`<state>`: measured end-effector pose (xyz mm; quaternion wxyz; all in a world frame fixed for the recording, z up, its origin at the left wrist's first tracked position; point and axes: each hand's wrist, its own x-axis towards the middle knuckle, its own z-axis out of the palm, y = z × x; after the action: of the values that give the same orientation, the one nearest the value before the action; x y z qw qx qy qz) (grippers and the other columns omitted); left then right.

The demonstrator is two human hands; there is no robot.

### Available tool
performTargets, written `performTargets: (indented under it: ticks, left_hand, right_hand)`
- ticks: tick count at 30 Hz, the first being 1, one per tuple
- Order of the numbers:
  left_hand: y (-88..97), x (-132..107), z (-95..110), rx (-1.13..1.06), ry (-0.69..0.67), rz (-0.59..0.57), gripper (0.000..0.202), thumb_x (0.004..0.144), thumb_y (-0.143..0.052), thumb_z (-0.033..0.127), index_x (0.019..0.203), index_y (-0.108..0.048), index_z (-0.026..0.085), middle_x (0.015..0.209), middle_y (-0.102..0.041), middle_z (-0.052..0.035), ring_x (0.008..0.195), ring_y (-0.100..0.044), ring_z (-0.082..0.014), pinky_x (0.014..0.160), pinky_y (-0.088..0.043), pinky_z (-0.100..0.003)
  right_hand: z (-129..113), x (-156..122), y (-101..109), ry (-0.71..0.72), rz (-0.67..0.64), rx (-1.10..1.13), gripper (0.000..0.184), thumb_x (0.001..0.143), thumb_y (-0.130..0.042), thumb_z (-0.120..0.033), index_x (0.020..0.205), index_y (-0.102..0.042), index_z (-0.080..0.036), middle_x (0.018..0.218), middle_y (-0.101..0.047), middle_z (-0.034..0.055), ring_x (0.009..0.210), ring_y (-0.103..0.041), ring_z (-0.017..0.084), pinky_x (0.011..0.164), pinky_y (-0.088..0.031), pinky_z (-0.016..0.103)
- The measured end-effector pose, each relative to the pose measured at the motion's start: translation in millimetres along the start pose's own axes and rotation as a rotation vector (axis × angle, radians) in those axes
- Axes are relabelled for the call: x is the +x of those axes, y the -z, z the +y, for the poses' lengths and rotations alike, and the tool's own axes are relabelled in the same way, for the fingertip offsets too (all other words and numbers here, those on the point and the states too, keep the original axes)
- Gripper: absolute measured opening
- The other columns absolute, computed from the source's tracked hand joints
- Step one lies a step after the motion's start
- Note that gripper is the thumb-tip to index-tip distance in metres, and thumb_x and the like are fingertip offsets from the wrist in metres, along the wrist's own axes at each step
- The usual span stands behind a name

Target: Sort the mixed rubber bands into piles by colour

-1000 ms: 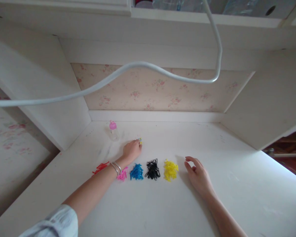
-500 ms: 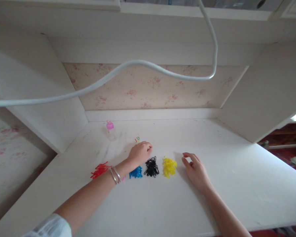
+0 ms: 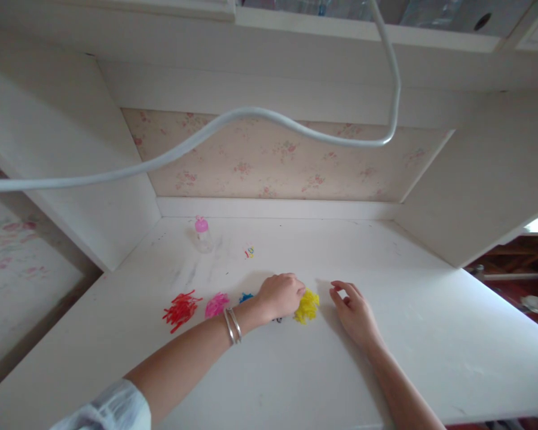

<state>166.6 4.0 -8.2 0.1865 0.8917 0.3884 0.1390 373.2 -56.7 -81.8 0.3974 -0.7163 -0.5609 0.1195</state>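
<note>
Small piles of tiny rubber bands lie in a row on the white desk [image 3: 273, 370]: red [image 3: 180, 309], pink [image 3: 216, 304], blue [image 3: 245, 297], then yellow [image 3: 308, 306]. My left hand [image 3: 280, 295], bangles on its wrist, covers the black pile and has its curled fingertips at the left edge of the yellow pile; what they pinch is hidden. My right hand [image 3: 355, 310] rests on the desk just right of the yellow pile, fingers loosely curved and apart, holding nothing. A few loose coloured bands [image 3: 249, 252] lie farther back.
A small clear bottle with a pink cap [image 3: 202, 234] stands at the back left. A white cable [image 3: 233, 122] hangs across the view. White side panels and a floral back wall [image 3: 273, 161] enclose the desk.
My left hand has left the loose bands at the back and moved right and nearer, over the black pile to the yellow pile. My right hand has stayed put.
</note>
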Motion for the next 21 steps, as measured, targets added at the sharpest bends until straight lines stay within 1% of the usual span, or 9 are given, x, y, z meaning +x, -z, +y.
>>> performTargets:
  ticks: [2,4,6,8,10,12,15,18,21]
  left_hand:
    - [14.0,-11,-4,-0.033,-0.004,0.023,0.031,0.089,-0.041,0.031,0.083,-0.071,0.024,0.091,-0.070,-0.0025,0.083,-0.063,-0.0174,0.076,-0.046,-0.028]
    - [29.9,-28,-9,-0.070,-0.002,0.047,0.030,0.090,-0.040,0.030,0.087,-0.070,0.024,0.093,-0.069,-0.0016,0.085,-0.062,-0.0159,0.077,-0.044,-0.026]
    - [45.0,-51,-15,-0.110,0.005,0.059,0.031,0.091,-0.038,0.029,0.088,-0.069,0.022,0.089,-0.070,-0.0012,0.082,-0.061,-0.0138,0.076,-0.043,-0.022]
    - [56.9,-78,-24,-0.170,0.035,0.058,0.032,0.092,-0.037,0.031,0.090,-0.068,0.021,0.084,-0.070,-0.0004,0.076,-0.061,-0.0121,0.070,-0.043,-0.020]
    - [63.4,-108,-35,-0.343,0.147,0.056,0.030,0.090,-0.042,0.037,0.096,-0.067,0.022,0.084,-0.069,0.0005,0.071,-0.059,-0.0117,0.063,-0.041,-0.019]
    - [63.3,-137,-47,-0.429,0.230,0.018,0.030,0.089,-0.043,0.040,0.091,-0.066,0.021,0.074,-0.065,0.0018,0.062,-0.054,-0.0113,0.055,-0.037,-0.019]
    - [51.5,-174,-62,-0.508,0.323,0.026,0.035,0.089,-0.042,0.043,0.073,-0.061,0.018,0.064,-0.055,0.0026,0.061,-0.048,-0.0113,0.054,-0.034,-0.020]
    - [33.8,-198,-70,-0.582,0.419,0.060,0.034,0.089,-0.042,0.043,0.073,-0.057,0.018,0.064,-0.050,0.0027,0.062,-0.045,-0.0115,0.056,-0.034,-0.020]
    - [22.2,-207,-71,-0.606,0.449,0.103,0.034,0.089,-0.042,0.043,0.072,-0.056,0.018,0.065,-0.048,0.0023,0.063,-0.045,-0.0120,0.057,-0.035,-0.019]
  right_hand:
    - [0,0,0,-0.001,-0.005,-0.010,0.038,0.084,-0.041,-0.048,0.100,-0.060,-0.020,0.095,-0.062,0.0053,0.051,-0.049,0.010,0.056,-0.043,0.025]
    - [0,0,-1,-0.004,-0.015,-0.019,0.038,0.083,-0.041,-0.048,0.101,-0.061,-0.021,0.094,-0.063,0.0049,0.052,-0.050,0.011,0.057,-0.043,0.025]
    - [0,0,0,-0.022,-0.030,-0.029,0.039,0.082,-0.042,-0.049,0.101,-0.061,-0.021,0.093,-0.064,0.0044,0.052,-0.050,0.011,0.057,-0.043,0.025]
    - [-1,2,1,-0.066,-0.061,-0.029,0.040,0.081,-0.043,-0.051,0.100,-0.062,-0.021,0.091,-0.065,0.0039,0.053,-0.052,0.011,0.057,-0.043,0.025]
    - [-3,6,3,-0.116,-0.088,-0.012,0.042,0.081,-0.043,-0.053,0.098,-0.063,-0.021,0.088,-0.067,0.0037,0.057,-0.056,0.013,0.058,-0.043,0.025]
    - [-8,11,4,-0.148,-0.100,0.002,0.044,0.080,-0.043,-0.055,0.096,-0.064,-0.020,0.082,-0.068,0.0037,0.060,-0.058,0.014,0.056,-0.043,0.024]
    - [-28,23,1,-0.119,-0.128,-0.034,0.045,0.080,-0.044,-0.056,0.094,-0.065,-0.020,0.073,-0.068,0.0036,0.059,-0.059,0.015,0.053,-0.042,0.024]
    - [-64,35,-11,0.021,-0.227,-0.101,0.037,0.081,-0.044,-0.051,0.091,-0.066,-0.023,0.075,-0.068,0.0016,0.057,-0.058,0.014,0.054,-0.042,0.023]
    - [-105,47,-32,0.184,-0.365,-0.229,0.032,0.084,-0.043,-0.043,0.095,-0.066,-0.026,0.082,-0.069,0.0002,0.063,-0.060,0.013,0.060,-0.042,0.022]
